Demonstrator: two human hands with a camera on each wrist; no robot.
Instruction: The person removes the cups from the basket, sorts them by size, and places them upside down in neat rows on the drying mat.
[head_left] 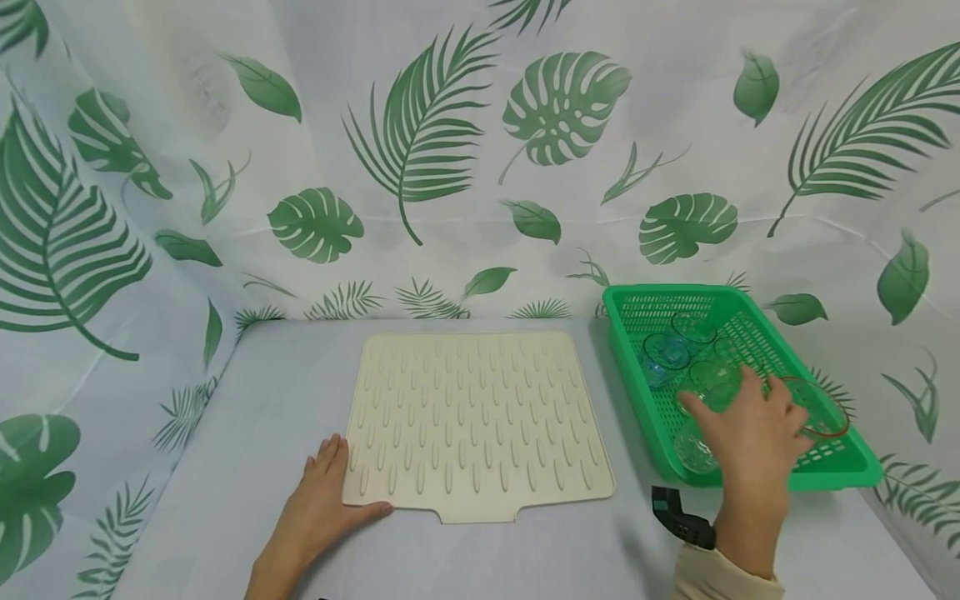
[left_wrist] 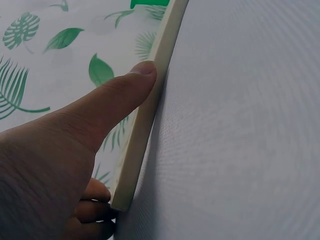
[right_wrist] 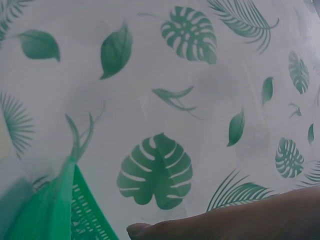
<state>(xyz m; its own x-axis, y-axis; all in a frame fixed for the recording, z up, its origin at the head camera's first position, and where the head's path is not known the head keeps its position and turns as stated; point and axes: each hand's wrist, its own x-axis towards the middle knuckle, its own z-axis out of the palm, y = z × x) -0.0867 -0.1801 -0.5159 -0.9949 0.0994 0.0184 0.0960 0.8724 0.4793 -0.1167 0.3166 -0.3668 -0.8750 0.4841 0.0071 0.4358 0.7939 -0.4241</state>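
A cream drainer board (head_left: 472,417) with rows of raised ridges lies flat. My left hand (head_left: 318,492) rests at its near left corner, thumb along the front edge and fingers beside the left side. The left wrist view shows that thumb (left_wrist: 125,87) against the board's edge (left_wrist: 145,120). Over the near part of a green plastic basket (head_left: 660,433), my right hand (head_left: 757,429) hovers with fingers spread, nothing seen in its grasp. Beneath and around it are several clear glasses, among them a blue-tinted glass (head_left: 665,354) and one with a reddish-brown rim (head_left: 842,427). The hand partly hides them.
A white cloth (head_left: 225,450) covers the table. Behind it hangs a white curtain (head_left: 450,275) printed with green leaves. In the right wrist view, the basket's side (right_wrist: 55,210) shows at lower left. A black band (head_left: 682,521) is on the right wrist.
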